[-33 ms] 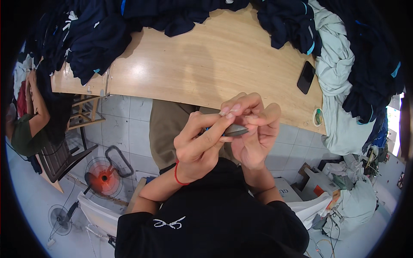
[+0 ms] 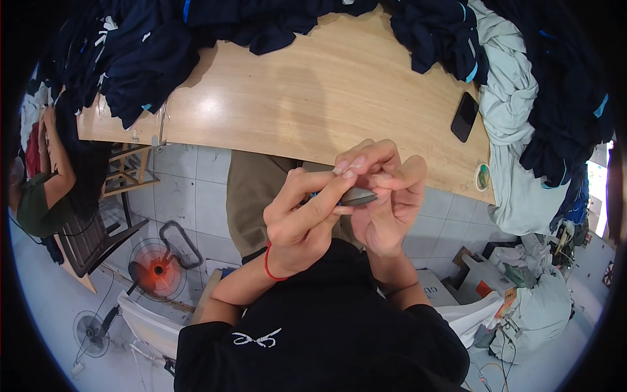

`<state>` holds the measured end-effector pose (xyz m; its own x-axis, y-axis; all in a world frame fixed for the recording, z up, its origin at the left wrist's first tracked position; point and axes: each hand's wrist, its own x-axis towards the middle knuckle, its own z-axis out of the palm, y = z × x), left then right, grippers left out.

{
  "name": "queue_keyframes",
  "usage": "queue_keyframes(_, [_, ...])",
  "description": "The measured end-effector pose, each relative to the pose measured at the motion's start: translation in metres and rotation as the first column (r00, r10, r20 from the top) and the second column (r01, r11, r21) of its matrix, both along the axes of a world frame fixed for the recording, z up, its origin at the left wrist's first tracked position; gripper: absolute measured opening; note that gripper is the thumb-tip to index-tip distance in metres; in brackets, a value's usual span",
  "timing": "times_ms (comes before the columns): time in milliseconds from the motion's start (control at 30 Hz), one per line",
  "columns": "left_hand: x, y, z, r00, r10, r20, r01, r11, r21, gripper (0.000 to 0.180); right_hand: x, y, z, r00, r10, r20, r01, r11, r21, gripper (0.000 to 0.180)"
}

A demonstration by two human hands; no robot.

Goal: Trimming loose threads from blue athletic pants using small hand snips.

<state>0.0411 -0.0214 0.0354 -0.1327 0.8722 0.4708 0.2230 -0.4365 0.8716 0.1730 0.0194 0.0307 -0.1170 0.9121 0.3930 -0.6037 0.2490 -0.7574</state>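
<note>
My left hand (image 2: 297, 219), with a red cord round its wrist, is closed around a small tool that looks like thread snips. Its dark grey pointed metal end (image 2: 359, 197) sticks out to the right between the fingers, and a bit of blue shows behind them. Closed in a pinch, my right hand (image 2: 395, 202) faces the left one. The fingertips of both hands meet just above the metal end, and whatever lies between them is too small to make out. My right thumb is beside the tool's tip. Both hands are raised over my lap, in front of the table edge.
A wooden table (image 2: 255, 98) spans the front, with heaped navy garments (image 2: 147, 65) at its back and sides. Pale green cloth (image 2: 506, 91) hangs down the right. Near it lie a black phone (image 2: 465, 117) and a small round container (image 2: 482, 177). Fans (image 2: 159, 270) and another person (image 2: 49, 189) are left.
</note>
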Motion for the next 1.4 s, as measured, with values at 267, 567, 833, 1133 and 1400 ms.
queue_keyframes(267, [0.000, 0.001, 0.000, 1.000, -0.009, 0.018, 0.009, 0.999, -0.038, 0.049, -0.003, 0.004, -0.003, 0.999, 0.012, -0.033, -0.011, 1.000, 0.024, 0.010])
queue_keyframes(567, [-0.003, 0.001, -0.002, 0.999, -0.037, 0.023, 0.037, 0.999, -0.007, 0.052, -0.003, 0.004, -0.004, 0.997, 0.029, -0.073, -0.027, 0.999, 0.028, 0.013])
queue_keyframes(833, [-0.002, -0.001, -0.004, 1.000, -0.014, -0.001, 0.014, 1.000, 0.008, 0.052, -0.004, 0.002, -0.004, 0.997, 0.023, -0.070, -0.021, 0.999, 0.025, 0.013])
queue_keyframes(1133, [-0.001, 0.000, -0.007, 1.000, 0.003, 0.011, -0.003, 1.000, 0.025, 0.049, -0.005, 0.003, -0.005, 0.998, 0.018, -0.053, -0.018, 1.000, 0.015, 0.013])
queue_keyframes(1400, [-0.001, -0.001, -0.005, 0.997, -0.031, 0.073, 0.032, 0.999, -0.012, 0.044, -0.008, 0.001, -0.002, 0.997, 0.017, -0.076, -0.019, 1.000, -0.020, 0.011])
